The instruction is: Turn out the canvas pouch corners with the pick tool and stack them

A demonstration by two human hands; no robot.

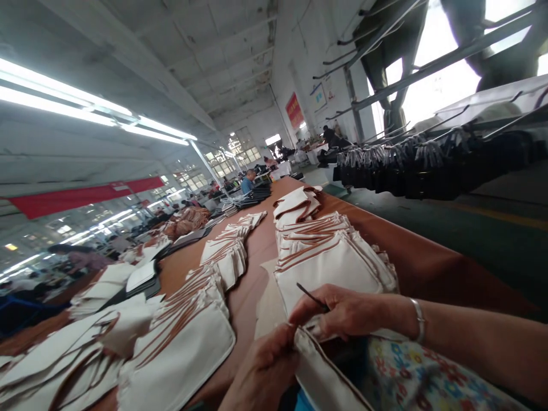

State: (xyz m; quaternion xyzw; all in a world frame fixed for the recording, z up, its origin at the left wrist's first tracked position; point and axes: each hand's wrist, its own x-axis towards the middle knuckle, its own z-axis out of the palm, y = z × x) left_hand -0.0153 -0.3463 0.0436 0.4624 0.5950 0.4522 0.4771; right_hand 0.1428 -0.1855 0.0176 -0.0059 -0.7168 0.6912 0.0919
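Note:
My left hand (272, 362), at the bottom centre, pinches the top corner of a cream panel with dark edging (327, 374) that hangs down towards my lap. My right hand (342, 311) is closed around a slim dark tool (311, 295); one end sticks out past the fingers, and its kind does not show. The fingertips of both hands meet at the panel's corner, where the working end of the tool is hidden. Just beyond them lies a stack of cream panels with brown edges (325, 268), overlapping in a row along the table.
A brown-covered table (261, 242) runs away from me. On its left lie another row of cream panels (184, 348) and loose cream pieces with straps (81, 354). A rack of dark hanging items (398, 171) stands on the right. A person in blue (248, 181) sits farther off.

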